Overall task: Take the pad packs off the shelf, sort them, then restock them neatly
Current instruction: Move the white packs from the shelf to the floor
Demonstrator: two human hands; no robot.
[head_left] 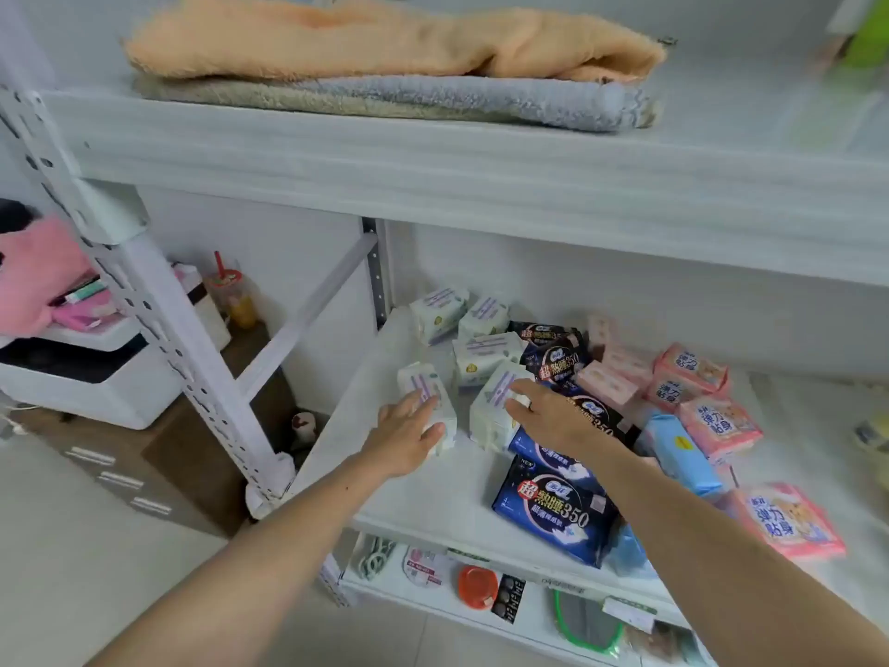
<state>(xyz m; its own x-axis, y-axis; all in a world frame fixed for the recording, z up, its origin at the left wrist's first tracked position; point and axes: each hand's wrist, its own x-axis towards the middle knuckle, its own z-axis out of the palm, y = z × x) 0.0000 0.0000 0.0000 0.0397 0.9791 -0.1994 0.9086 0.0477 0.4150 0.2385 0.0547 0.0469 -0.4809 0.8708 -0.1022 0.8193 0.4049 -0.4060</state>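
Observation:
Pad packs lie jumbled on the white middle shelf [433, 503]: several small white packs [483, 358] at the back left, dark blue and black packs [553, 510] in the middle, pink packs [721, 423] and a light blue pack [680, 452] to the right. My left hand [406, 433] holds a white pack [435, 394] near the shelf's left side, thumb and fingers around it. My right hand [548, 414] rests with fingers extended over another white pack [490, 406], touching its top. Whether it grips that pack is unclear.
Folded orange [385, 36] and grey towels [409, 96] lie on the upper shelf. The slotted white upright [158, 324] stands left. The bottom shelf holds an orange lid [477, 585] and small items. A white appliance [91, 373] and a drink cup [235, 293] sit at left.

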